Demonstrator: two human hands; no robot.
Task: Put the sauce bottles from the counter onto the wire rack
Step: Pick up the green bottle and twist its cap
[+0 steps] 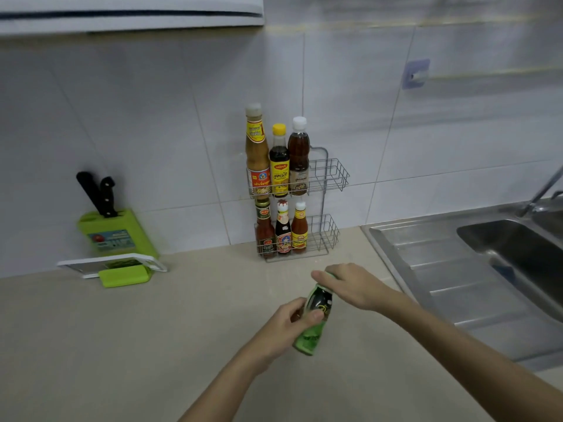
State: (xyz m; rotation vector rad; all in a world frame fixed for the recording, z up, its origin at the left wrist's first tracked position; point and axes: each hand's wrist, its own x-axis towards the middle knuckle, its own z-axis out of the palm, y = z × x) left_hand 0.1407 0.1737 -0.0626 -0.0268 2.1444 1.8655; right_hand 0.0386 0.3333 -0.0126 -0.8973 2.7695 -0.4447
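A two-tier wire rack (330,173) stands on the counter against the tiled wall. Its upper shelf holds three tall bottles (279,159) at the left, and its lower shelf holds three smaller sauce bottles (283,231). The right end of both shelves is bare wire. In front of the rack, above the counter, I hold a green-labelled dark sauce bottle (315,318) tilted. My left hand (285,325) grips its body. My right hand (350,284) is closed over its cap end.
A green knife block (117,233) with two black-handled knives stands at the left by the wall, with a white and green stand (122,269) in front of it. A steel sink (475,269) with a drainer and a tap (545,187) lies at the right. The beige counter (122,345) spreads in front.
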